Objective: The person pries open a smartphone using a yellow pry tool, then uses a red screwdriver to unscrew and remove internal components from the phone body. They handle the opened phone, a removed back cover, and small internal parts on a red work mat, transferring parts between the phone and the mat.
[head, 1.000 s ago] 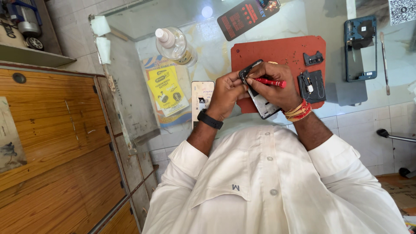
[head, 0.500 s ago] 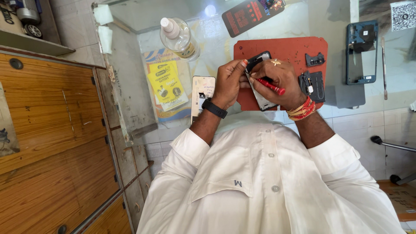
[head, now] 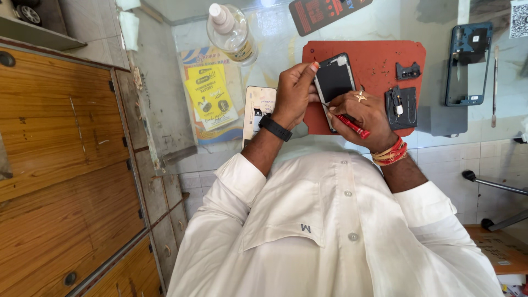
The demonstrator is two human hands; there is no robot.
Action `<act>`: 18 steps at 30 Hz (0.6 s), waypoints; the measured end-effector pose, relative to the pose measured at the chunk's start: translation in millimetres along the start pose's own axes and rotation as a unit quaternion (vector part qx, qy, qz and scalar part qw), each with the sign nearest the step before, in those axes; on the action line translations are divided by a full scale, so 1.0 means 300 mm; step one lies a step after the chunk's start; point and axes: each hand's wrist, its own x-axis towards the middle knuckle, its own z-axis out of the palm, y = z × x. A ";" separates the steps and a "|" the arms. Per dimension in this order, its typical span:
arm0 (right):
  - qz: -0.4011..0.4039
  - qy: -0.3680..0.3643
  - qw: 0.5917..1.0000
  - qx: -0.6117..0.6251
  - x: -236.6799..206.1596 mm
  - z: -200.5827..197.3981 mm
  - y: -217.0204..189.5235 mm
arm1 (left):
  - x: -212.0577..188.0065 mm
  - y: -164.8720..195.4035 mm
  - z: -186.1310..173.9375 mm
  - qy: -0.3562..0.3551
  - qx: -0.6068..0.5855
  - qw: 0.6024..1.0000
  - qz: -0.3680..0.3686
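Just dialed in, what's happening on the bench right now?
A person in a white shirt holds a dark-screened phone over a red work mat. Their left hand grips its edge, while the right hand works a red-handled tool along the phone's lower side. A clear bottle and a phone frame lie nearby.

Glossy glass phone (head: 334,82), matt orange rubber mat (head: 374,58), varnished wood cabinet (head: 60,143)
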 end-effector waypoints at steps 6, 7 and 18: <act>0.015 0.002 1.000 -0.009 -0.058 0.008 0.000 | 0.006 0.002 0.012 0.018 0.015 1.000 -0.011; 0.015 0.003 1.000 -0.013 -0.068 0.010 0.002 | 0.007 0.000 0.014 0.018 0.016 1.000 -0.010; 0.118 0.199 0.972 0.042 -0.114 -0.016 0.011 | -0.026 0.019 0.003 0.027 -0.068 0.995 0.066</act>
